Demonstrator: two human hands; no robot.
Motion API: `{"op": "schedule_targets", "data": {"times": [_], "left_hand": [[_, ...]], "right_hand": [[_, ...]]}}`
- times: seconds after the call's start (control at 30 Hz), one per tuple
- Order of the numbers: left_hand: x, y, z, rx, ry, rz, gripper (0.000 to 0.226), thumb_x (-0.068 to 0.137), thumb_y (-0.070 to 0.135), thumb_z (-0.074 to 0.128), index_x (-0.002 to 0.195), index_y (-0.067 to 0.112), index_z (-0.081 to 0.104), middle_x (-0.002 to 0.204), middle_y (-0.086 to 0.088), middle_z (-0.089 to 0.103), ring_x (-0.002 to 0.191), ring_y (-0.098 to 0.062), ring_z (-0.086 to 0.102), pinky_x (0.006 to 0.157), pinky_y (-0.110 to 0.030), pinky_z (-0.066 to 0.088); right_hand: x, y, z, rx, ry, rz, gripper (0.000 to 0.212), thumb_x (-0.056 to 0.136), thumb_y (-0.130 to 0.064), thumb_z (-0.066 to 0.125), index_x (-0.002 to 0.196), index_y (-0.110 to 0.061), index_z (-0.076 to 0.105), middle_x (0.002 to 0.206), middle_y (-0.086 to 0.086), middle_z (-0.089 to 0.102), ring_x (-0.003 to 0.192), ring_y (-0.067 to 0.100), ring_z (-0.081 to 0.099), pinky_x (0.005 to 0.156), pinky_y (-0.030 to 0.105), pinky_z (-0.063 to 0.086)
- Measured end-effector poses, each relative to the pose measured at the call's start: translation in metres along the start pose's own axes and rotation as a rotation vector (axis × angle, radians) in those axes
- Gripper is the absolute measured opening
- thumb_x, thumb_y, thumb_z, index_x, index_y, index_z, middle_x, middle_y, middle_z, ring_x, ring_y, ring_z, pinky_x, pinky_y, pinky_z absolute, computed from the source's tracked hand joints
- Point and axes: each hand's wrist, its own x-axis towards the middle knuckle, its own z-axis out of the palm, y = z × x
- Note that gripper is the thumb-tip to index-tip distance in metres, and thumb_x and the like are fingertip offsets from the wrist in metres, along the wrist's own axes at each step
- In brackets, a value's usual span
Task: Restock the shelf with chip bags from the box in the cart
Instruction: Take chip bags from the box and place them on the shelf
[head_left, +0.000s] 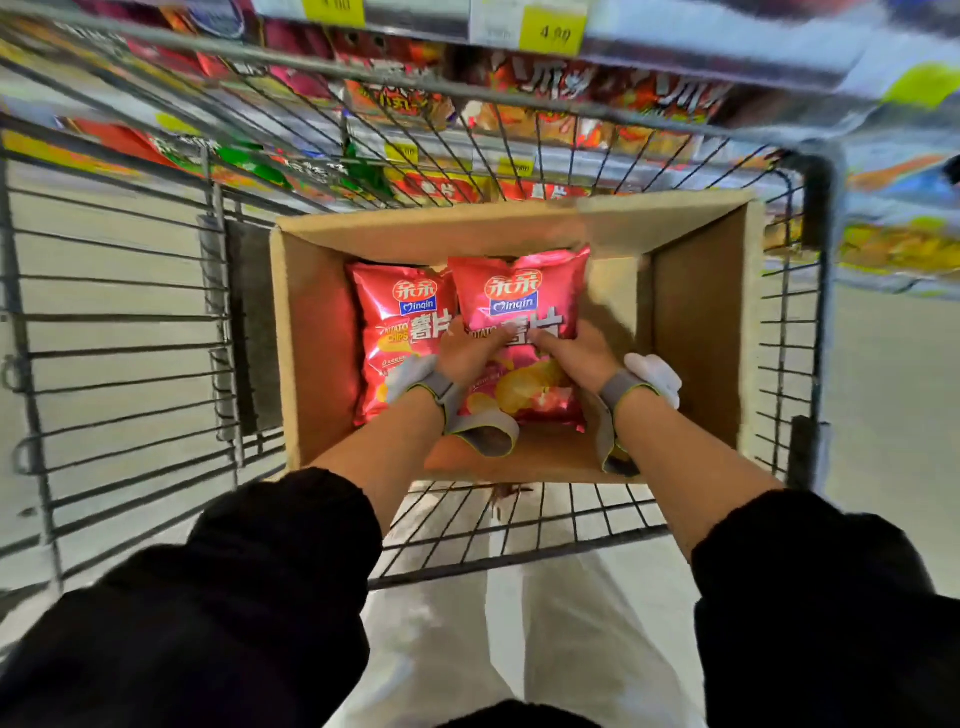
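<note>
left hand (470, 353) + right hand (576, 351): fingers curled, held chip bag (519, 317) pinched between | second bag (400, 332) lay left of fingers | box (691, 322)

Black sleeves (270, 571), grey wrist straps (441, 392), seemingly pale trousers (519, 649).

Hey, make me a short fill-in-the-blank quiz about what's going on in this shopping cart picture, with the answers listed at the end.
1. Both hands, the left hand and the right hand, hold the same red ____ bag.
2. The held chip bag is inside a cardboard ____.
3. The box sits in a wire ____.
4. A second chip bag lies to the ____ of the held one.

Missing words: chip; box; cart; left
</note>
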Motion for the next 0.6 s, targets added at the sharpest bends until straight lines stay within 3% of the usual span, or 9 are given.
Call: {"op": "schedule_targets", "data": {"times": [0.1, 0.2, 0.27, 0.37, 0.43, 0.47, 0.6], "left_hand": [[-0.025, 0.015, -0.001, 0.048, 0.012, 0.024, 0.044, 0.075, 0.029, 0.076, 0.104, -0.001, 0.061, 0.081, -0.017, 0.065, 0.054, -0.021, 0.057, 0.053, -0.027, 0.047], [-0.053, 0.032, -0.001, 0.048, 0.049, 0.046, 0.024, 0.081, 0.022, 0.072, 0.074, 0.011, 0.052, 0.049, 0.002, 0.054, 0.034, -0.005, 0.047, 0.038, -0.016, 0.037], [-0.075, 0.045, 0.0, 0.047, 0.064, 0.097, 0.024, 0.084, 0.015, 0.069, 0.068, 0.017, 0.051, 0.044, 0.008, 0.053, 0.028, 0.002, 0.043, 0.034, -0.012, 0.035], [-0.104, 0.063, 0.003, 0.037, 0.066, 0.158, 0.01, 0.084, 0.011, 0.068, 0.087, 0.006, 0.061, 0.067, -0.003, 0.068, 0.046, -0.002, 0.057, 0.045, -0.014, 0.043], [-0.121, 0.081, 0.006, 0.031, 0.11, 0.203, 0.032, 0.081, 0.014, 0.072, 0.108, -0.001, 0.061, 0.094, -0.008, 0.068, 0.068, -0.016, 0.061, 0.054, -0.022, 0.051], [-0.13, 0.094, 0.008, 0.011, 0.121, 0.248, 0.035, 0.08, 0.015, 0.074, 0.108, 0.0, 0.061, 0.099, -0.009, 0.068, 0.072, -0.02, 0.061, 0.059, -0.024, 0.055], [-0.158, 0.149, 0.012, -0.004, 0.115, 0.372, 0.029, 0.08, 0.019, 0.073, 0.106, 0.011, 0.064, 0.102, -0.009, 0.07, 0.079, -0.019, 0.063, 0.064, -0.021, 0.053]], "right_hand": [[-0.025, -0.011, -0.009, 0.062, -0.029, -0.06, 0.042, 0.082, -0.018, 0.07, 0.12, -0.002, 0.061, 0.117, 0.018, 0.065, 0.103, 0.025, 0.064, 0.096, 0.041, 0.051], [-0.053, -0.024, -0.017, 0.073, -0.004, -0.105, 0.033, 0.084, -0.014, 0.068, 0.113, 0.0, 0.064, 0.101, 0.013, 0.066, 0.072, 0.009, 0.065, 0.072, 0.024, 0.054], [-0.071, -0.033, -0.023, 0.065, 0.015, -0.134, 0.023, 0.083, -0.015, 0.068, 0.104, -0.006, 0.067, 0.093, 0.009, 0.064, 0.069, 0.013, 0.06, 0.07, 0.025, 0.049], [-0.096, -0.051, -0.037, 0.066, 0.015, -0.187, 0.027, 0.083, -0.014, 0.068, 0.108, -0.003, 0.067, 0.093, 0.011, 0.065, 0.073, 0.017, 0.06, 0.072, 0.031, 0.049], [-0.111, -0.069, -0.049, 0.037, 0.019, -0.233, 0.029, 0.082, -0.016, 0.069, 0.108, -0.002, 0.068, 0.099, 0.015, 0.069, 0.086, 0.025, 0.065, 0.082, 0.038, 0.053], [-0.12, -0.082, -0.058, 0.038, 0.018, -0.273, 0.029, 0.083, -0.016, 0.069, 0.108, -0.002, 0.067, 0.103, 0.017, 0.069, 0.091, 0.028, 0.065, 0.087, 0.039, 0.054], [-0.155, -0.132, -0.09, 0.035, 0.016, -0.444, 0.031, 0.086, -0.012, 0.065, 0.115, -0.003, 0.064, 0.097, 0.007, 0.064, 0.082, 0.017, 0.061, 0.066, 0.022, 0.052]]}}
